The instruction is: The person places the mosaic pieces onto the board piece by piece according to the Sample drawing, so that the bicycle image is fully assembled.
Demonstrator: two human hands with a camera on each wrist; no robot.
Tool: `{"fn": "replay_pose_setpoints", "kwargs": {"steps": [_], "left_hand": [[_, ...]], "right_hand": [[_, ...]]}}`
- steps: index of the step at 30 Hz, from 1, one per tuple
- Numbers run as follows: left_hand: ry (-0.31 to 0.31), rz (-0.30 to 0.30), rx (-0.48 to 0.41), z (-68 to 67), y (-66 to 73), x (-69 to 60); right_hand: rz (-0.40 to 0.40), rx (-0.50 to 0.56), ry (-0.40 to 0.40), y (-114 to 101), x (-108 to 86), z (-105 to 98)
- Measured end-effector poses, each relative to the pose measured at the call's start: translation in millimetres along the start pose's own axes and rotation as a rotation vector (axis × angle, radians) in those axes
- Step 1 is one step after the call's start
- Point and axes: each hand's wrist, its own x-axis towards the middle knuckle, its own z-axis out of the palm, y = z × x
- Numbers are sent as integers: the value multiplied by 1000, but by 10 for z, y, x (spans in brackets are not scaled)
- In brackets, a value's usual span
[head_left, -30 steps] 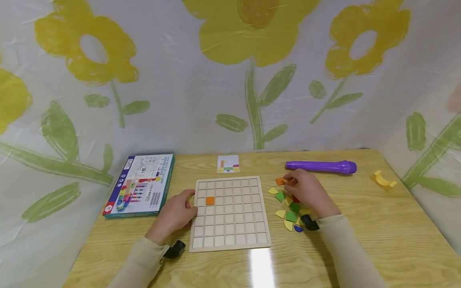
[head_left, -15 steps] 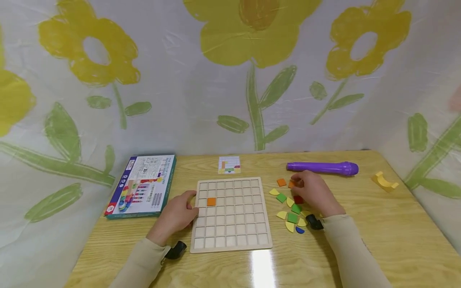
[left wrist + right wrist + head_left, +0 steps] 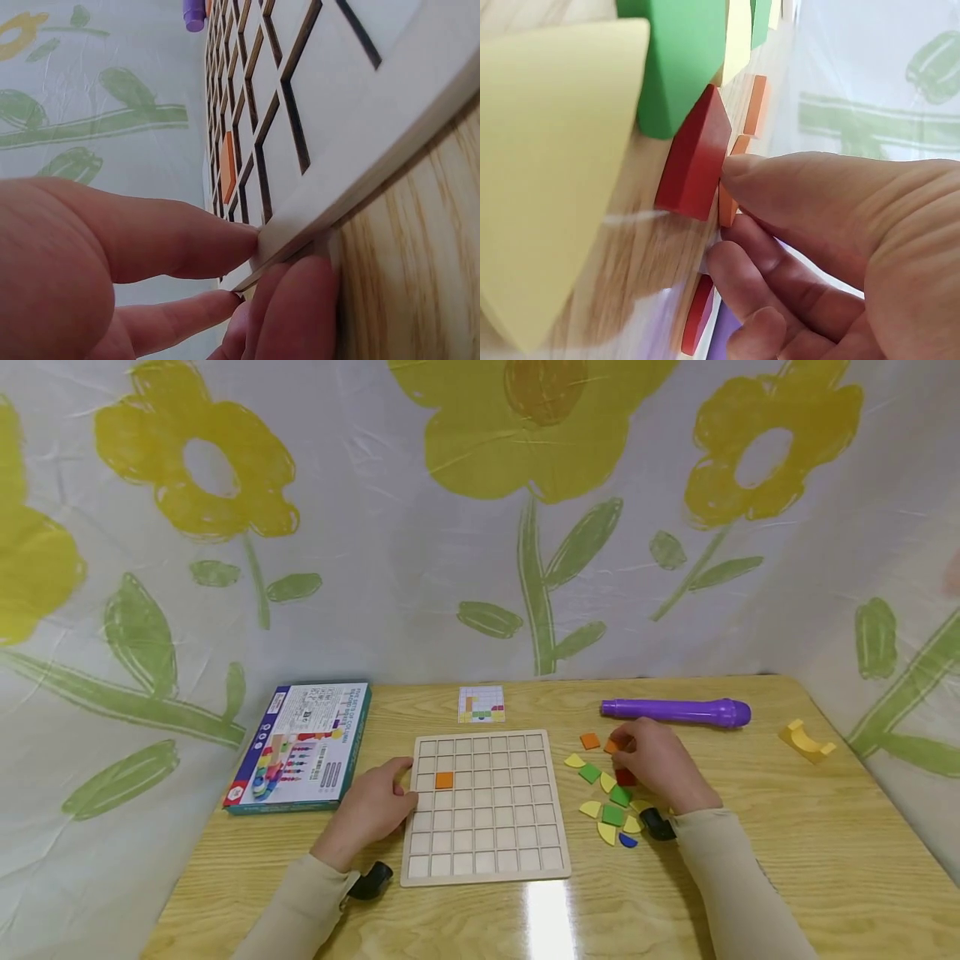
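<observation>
Left hand (image 3: 375, 806) pinches the grid board (image 3: 485, 840) by its left edge; right hand (image 3: 654, 760) seemingly pinches an orange tile (image 3: 728, 201) on the desk (image 3: 750, 835); a sideways slip could knock the adjacent red piece (image 3: 694, 165) askew.

On my left a printed box (image 3: 300, 747) lies flat on the wooden table (image 3: 847, 877). Off to my right I see a purple microphone (image 3: 675, 712), a curved yellow block (image 3: 807, 745) and, behind everything, a flowered sheet (image 3: 390, 568).

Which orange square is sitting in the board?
The orange square in the board, second column from the left, third row from the far edge; two other orange pieces are outside it, at the right hand.
</observation>
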Motion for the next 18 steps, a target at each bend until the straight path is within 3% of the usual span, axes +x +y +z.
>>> {"fn": "replay_pose_setpoints", "kwargs": {"steps": [6, 12, 18], "left_hand": [[5, -18, 7, 20, 16, -6], [21, 12, 15, 41, 50, -21], [42, 12, 0, 33, 28, -28]], "right_hand": [[-14, -1, -11, 12, -2, -3], [-31, -13, -13, 13, -35, -25], [-71, 26, -9, -209, -76, -4]]}}
